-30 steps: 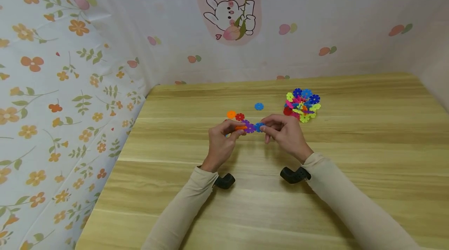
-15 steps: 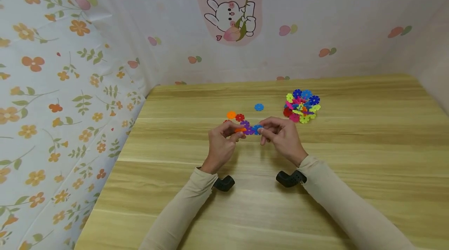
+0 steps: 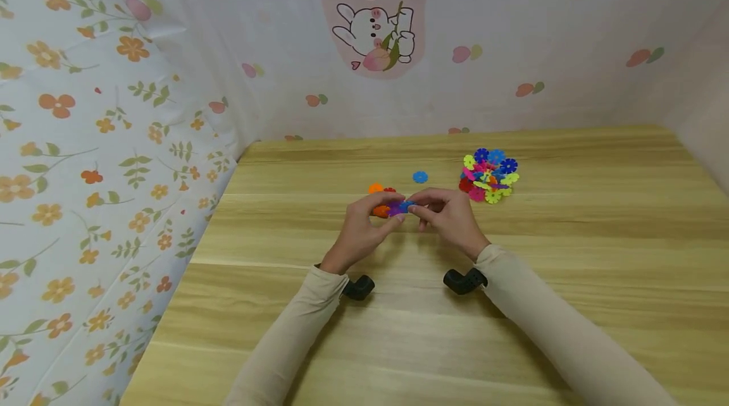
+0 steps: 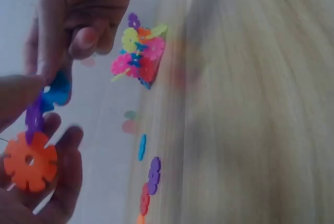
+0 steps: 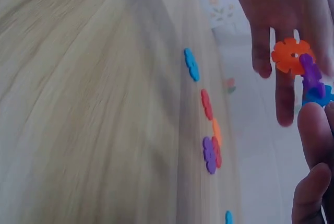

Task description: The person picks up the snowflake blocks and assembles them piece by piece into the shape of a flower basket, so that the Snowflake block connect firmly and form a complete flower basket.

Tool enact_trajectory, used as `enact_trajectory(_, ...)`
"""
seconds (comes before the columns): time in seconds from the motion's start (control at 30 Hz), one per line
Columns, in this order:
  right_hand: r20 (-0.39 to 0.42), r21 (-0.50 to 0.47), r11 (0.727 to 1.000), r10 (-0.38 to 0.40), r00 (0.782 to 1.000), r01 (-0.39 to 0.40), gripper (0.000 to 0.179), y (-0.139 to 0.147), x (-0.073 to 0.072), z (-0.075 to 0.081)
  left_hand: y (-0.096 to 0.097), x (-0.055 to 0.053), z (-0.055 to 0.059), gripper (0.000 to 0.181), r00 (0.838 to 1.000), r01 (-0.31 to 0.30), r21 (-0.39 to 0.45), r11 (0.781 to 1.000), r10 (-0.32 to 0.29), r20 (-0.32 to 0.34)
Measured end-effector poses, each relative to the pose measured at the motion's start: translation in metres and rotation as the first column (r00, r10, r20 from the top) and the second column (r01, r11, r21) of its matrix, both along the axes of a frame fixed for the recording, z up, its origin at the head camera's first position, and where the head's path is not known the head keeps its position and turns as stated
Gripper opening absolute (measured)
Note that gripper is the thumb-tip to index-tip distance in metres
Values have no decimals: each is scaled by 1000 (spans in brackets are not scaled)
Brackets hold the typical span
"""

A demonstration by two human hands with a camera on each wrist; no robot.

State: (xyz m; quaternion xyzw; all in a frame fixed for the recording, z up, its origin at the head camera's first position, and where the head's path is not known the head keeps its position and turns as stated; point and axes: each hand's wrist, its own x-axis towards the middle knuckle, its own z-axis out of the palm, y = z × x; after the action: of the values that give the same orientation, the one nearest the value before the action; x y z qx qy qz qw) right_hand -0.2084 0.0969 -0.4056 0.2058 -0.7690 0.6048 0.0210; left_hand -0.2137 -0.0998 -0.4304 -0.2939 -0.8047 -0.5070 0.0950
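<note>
Three flower-shaped interlocking discs are joined in a row between my hands: orange [image 4: 31,161], purple [image 5: 311,75] and blue [image 4: 57,91]. My left hand [image 3: 361,229] curves around the row, its thumb and index fingertip at the purple disc near where it meets the blue one. The orange disc lies inside that hand's curve, in front of its lower fingers in the left wrist view. With thumb and index finger, my right hand [image 3: 452,219] pinches the blue disc, partly covering it. The row is held above the table.
Loose discs lie on the wooden table [image 3: 410,355] beyond my hands, including an orange disc [image 3: 376,188] and a blue disc [image 3: 420,177]. A built-up cluster of many-coloured discs [image 3: 488,175] stands to the right. Patterned cloth [image 3: 273,45] hangs behind and at the left.
My right hand has moved left with the blue disc, bringing the hands together. My left fingertips have shifted right from the orange disc to the purple one.
</note>
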Motion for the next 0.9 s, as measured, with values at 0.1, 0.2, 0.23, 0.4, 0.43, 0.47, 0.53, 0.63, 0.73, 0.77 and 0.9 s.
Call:
enact_trajectory(0.1, 38, -15, 999, 35, 999, -34, 17, -1, -11, -12, 0, -2, 0, 26, 1000, -18, -1, 1000, 18, -23)
enact_trajectory(0.2, 109, -36, 997, 70, 992, -66, 23, 2, -25, -24, -3, -3, 1, 24, 998, -40, -3, 999, 40, -42)
enact_trajectory(0.23, 140, -38, 996, 79, 987, -75, 24, 3, -28, -26, -5, -4, 1, 24, 998, -45, -6, 999, 44, -48)
enact_trajectory(0.4, 189, 185, 979, 47, 981, -82, 22, -2, -46, -31, -9, -4, 5, 25, 997, -45, -1, 999, 44, -62)
enact_trajectory(0.43, 159, 276, 958, 32, 987, -76, 22, -6, -49, -32, -9, -4, 6, 25, 997, -41, 4, 999, 41, -69)
enact_trajectory(0.47, 124, 367, 928, 15, 992, -60, 22, -10, -51, -32, -9, -3, 7, 25, 996, -38, 10, 999, 39, -75)
enact_trajectory(0.53, 63, 519, 855, -16, 998, -19, 25, -19, -56, -32, -8, -1, 12, 24, 995, -30, 26, 999, 32, -91)
enact_trajectory(0.63, 4, 660, 751, -51, 999, 36, 29, -32, -61, -32, -5, 5, 23, 23, 994, 0, 55, 998, 6, -110)
enact_trajectory(0.73, 13, 715, 697, -78, 997, 45, 22, -41, -64, -33, -2, 11, 33, 21, 994, 20, 62, 998, -13, -110)
enact_trajectory(0.77, 9, 723, 689, -86, 996, 53, 20, -42, -65, -33, -2, 11, 35, 21, 994, 23, 61, 998, -16, -110)
enact_trajectory(0.9, 13, 712, 700, -99, 995, 61, 14, -41, -66, -32, -1, 12, 37, 21, 995, 28, 64, 998, -22, -96)
